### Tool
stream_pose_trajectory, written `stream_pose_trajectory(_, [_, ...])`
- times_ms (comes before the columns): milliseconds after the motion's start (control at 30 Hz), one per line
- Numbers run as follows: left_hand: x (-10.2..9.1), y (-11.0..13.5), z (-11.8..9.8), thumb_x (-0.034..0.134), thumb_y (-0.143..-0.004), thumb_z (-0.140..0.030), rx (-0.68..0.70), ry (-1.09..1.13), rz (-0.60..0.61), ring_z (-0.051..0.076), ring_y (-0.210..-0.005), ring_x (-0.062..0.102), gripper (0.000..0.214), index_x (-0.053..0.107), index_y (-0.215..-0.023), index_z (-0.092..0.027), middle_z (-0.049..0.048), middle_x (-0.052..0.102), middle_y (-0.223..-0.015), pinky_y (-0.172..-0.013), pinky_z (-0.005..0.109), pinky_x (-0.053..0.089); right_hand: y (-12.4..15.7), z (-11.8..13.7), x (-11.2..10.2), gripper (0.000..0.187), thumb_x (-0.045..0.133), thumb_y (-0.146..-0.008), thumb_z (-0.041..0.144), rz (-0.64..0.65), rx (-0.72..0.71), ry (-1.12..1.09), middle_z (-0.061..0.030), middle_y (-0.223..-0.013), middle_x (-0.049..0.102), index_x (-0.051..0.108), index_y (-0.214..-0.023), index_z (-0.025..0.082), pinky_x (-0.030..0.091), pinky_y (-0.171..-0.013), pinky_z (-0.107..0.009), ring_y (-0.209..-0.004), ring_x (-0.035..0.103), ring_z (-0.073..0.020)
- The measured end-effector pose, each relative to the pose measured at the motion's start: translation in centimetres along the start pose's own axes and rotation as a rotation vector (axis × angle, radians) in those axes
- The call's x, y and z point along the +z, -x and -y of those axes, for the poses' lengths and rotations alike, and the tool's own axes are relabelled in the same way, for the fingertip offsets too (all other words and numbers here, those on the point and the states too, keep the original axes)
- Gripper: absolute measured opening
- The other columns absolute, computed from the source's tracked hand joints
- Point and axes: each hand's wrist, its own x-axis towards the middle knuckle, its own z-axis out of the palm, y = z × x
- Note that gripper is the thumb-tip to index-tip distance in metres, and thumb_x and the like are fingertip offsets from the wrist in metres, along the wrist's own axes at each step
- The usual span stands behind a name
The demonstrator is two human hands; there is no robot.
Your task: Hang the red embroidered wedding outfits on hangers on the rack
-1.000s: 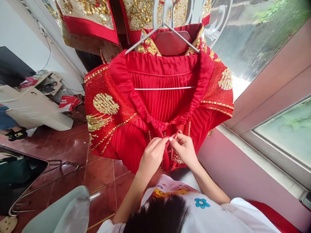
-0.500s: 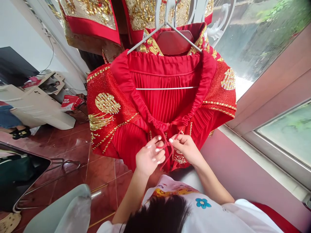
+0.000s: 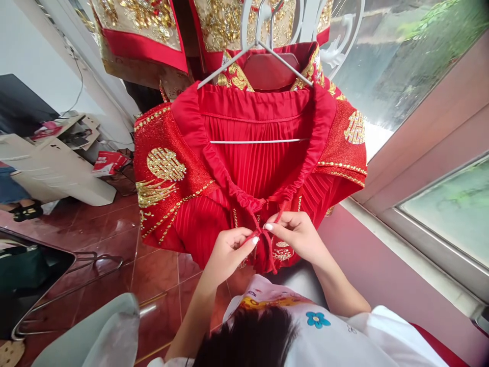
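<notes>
A red pleated skirt with gold beading and a gathered waistband hangs on a white wire hanger. At the front of its waistband, a red drawstring is crossed in a loop or knot between my hands. My left hand pinches one part of the cord between thumb and fingers. Opposite it, my right hand pinches the cord close to the crossing. One loose end dangles below. How the cord is wound at the crossing is partly hidden by my fingertips.
Behind the skirt hangs a red garment with a gold collar. Sequined garments hang at the top. To the right is a window frame. A pale chair and a black-topped table stand at left.
My left hand has turned and closed from loosely spread fingers to a pinch on the cord. The crossing looks tighter, and the dangling end has swung right. My right hand still pinches.
</notes>
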Motion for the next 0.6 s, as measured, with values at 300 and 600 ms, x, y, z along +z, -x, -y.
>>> stream_pose_trajectory(300, [-0.3, -0.1, 0.2, 0.056, -0.081, -0.057, 0.452, 0.744, -0.237, 0.001, -0.031, -0.004, 0.027, 0.064, -0.095, -0.035, -0.0124, 0.016, -0.042, -0.028, 0.011, 0.010, -0.3, -1.1, 0.1, 0.044, 0.063, -0.075, 0.055, -0.035, 0.033, 0.015, 0.0039, -0.053, 0.030, 0.056, -0.066, 0.013, 0.021, -0.047, -0.022, -0.052, 0.024, -0.0064])
stream_pose_trajectory(600, [-4.5, 2.5, -2.1, 0.047, -0.089, -0.048, 0.735, -0.502, -0.308, 0.010, -0.038, 0.047, 0.033, 0.067, -0.107, -0.028, -0.0052, 0.046, -0.044, -0.045, 0.022, 0.042, 0.4, -0.3, -1.6, 0.046, 0.044, -0.090, 0.050, 0.044, -0.046, 0.519, 0.0041, -0.052, 0.027, 0.037, -0.058, 0.017, 0.019, -0.046, -0.023, -0.049, 0.022, -0.0068])
